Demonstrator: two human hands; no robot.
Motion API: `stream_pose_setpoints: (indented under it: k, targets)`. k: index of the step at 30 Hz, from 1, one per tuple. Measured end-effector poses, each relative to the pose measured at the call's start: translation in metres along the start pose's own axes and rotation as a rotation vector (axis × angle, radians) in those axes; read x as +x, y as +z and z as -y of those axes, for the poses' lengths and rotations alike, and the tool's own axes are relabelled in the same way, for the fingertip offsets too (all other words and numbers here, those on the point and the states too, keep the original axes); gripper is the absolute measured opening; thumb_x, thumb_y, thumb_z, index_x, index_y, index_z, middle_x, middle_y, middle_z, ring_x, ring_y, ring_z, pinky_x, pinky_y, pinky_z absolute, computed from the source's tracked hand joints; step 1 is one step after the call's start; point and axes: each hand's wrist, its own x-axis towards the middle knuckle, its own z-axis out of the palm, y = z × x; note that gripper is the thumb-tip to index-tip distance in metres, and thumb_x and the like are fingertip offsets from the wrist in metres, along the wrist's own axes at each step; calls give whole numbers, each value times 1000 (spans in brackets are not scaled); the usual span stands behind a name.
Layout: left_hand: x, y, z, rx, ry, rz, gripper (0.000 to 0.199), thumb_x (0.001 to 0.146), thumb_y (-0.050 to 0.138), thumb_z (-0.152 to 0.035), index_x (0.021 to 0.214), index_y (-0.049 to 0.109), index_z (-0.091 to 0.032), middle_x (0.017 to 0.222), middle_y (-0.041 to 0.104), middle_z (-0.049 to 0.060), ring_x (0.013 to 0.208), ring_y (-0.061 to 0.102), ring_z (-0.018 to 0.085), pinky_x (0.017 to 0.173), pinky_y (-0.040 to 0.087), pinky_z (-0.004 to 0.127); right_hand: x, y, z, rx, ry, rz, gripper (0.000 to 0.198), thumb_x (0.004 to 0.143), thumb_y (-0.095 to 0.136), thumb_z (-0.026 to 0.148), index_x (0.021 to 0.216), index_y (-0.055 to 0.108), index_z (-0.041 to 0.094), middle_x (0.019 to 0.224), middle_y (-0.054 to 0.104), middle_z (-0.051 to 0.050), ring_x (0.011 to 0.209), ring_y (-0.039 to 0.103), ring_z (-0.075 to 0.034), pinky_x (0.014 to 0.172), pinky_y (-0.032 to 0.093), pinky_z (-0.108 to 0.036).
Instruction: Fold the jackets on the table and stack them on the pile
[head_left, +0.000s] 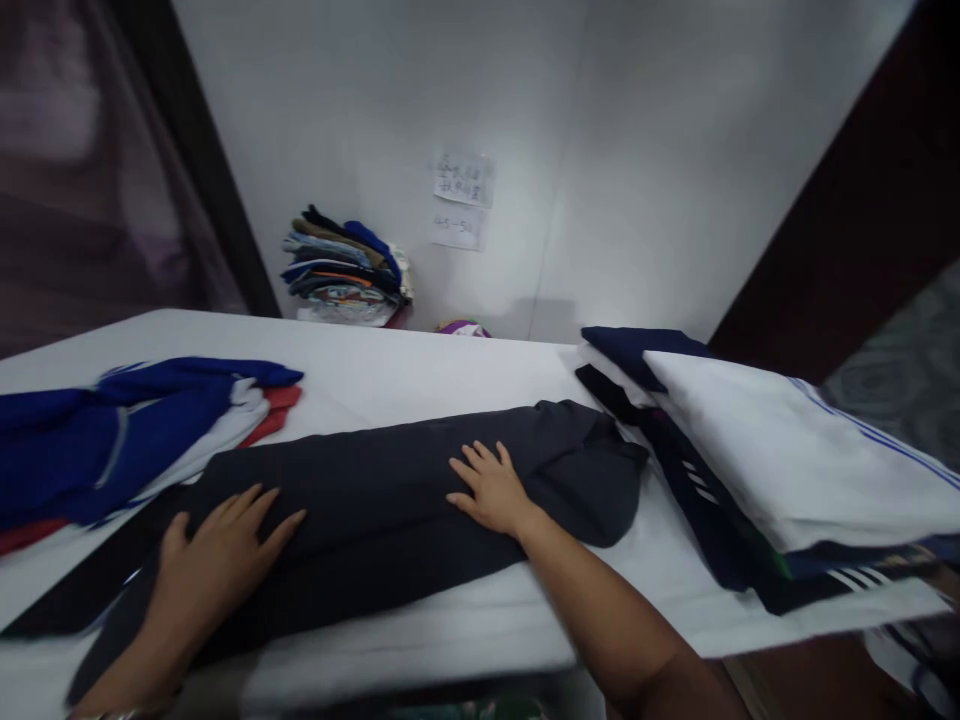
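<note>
A long dark grey garment [375,490], perhaps trousers, lies stretched across the white table, somewhat crumpled at its right end. Near its left end, my left hand [217,550] rests palm down with the fingers spread. My right hand [491,488] presses flat on the cloth right of the middle, fingers apart. Neither hand grips the fabric. Part of the garment is hidden under my left hand and forearm.
Blue, white and red clothes [150,430] lie loosely at the left. Folded clothes are stacked at the right, a white garment [795,450] on top. Another clothing pile [349,260] stands beyond the white table [390,370], near the wall with paper notes [463,195].
</note>
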Motion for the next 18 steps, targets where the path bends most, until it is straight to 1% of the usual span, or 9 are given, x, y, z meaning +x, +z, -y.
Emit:
stream_pose_setpoints:
  k: [1, 3, 5, 6, 8, 10, 12, 15, 18]
  targets:
    - [-2, -5, -1, 58, -16, -49, 35, 77, 50, -37, 105, 66, -25, 136, 53, 12, 135, 36, 30, 113, 12, 55, -1, 1, 0, -5, 2, -4, 58, 93, 38, 56, 142, 39, 25, 149, 36, -9, 141, 23, -28, 113, 11, -55]
    - [-5, -16, -1, 157, -82, -155, 47, 83, 45, -42, 118, 60, -16, 140, 48, 17, 136, 35, 31, 111, 19, 55, -2, 6, -1, -20, 3, -19, 57, 94, 38, 55, 141, 41, 25, 149, 37, -9, 140, 25, -27, 113, 11, -55]
    - [-4, -28, 4, 175, -180, -205, 56, 85, 41, -47, 127, 52, -11, 143, 43, 20, 135, 36, 32, 108, 29, 51, -2, 11, -3, -42, -1, -33, 55, 94, 38, 54, 141, 42, 24, 148, 38, -9, 140, 26, -27, 113, 12, -54]
    - [-3, -34, 8, 147, -235, -193, 60, 85, 40, -50, 130, 49, -10, 142, 44, 21, 132, 39, 33, 104, 35, 48, -2, 14, -5, -56, -7, -39, 55, 94, 38, 53, 140, 42, 24, 148, 39, -9, 139, 27, -28, 112, 12, -54]
    - [1, -43, 17, 40, -344, -102, 67, 84, 41, -55, 133, 44, -9, 135, 51, 21, 122, 51, 33, 96, 43, 43, -2, 19, -8, -86, -25, -49, 55, 94, 37, 52, 140, 43, 23, 147, 40, -9, 139, 28, -28, 112, 13, -54]
    - [5, -47, 25, -69, -427, 14, 70, 84, 42, -57, 135, 41, -9, 129, 56, 20, 114, 57, 32, 92, 46, 40, -2, 24, -11, -113, -43, -63, 55, 94, 37, 53, 140, 43, 23, 147, 40, -9, 138, 29, -28, 112, 14, -55]
    - [10, -47, 31, -119, -462, 81, 72, 83, 45, -58, 136, 40, -10, 129, 57, 20, 115, 58, 32, 93, 45, 39, -3, 27, -13, -130, -55, -77, 56, 94, 35, 54, 140, 43, 23, 146, 41, -9, 138, 30, -28, 111, 15, -55]
    - [19, -44, 37, -160, -477, 101, 71, 80, 52, -55, 135, 42, -10, 131, 56, 20, 118, 55, 33, 94, 44, 38, -4, 30, -14, -145, -60, -89, 57, 93, 34, 55, 140, 44, 24, 146, 41, -8, 138, 30, -28, 111, 16, -55]
    - [26, -45, 41, -291, -518, 91, 68, 74, 62, -52, 127, 50, -11, 129, 58, 19, 117, 56, 32, 94, 44, 36, -4, 31, -14, -155, -59, -92, 57, 93, 33, 56, 140, 45, 24, 146, 42, -7, 137, 31, -28, 111, 16, -54]
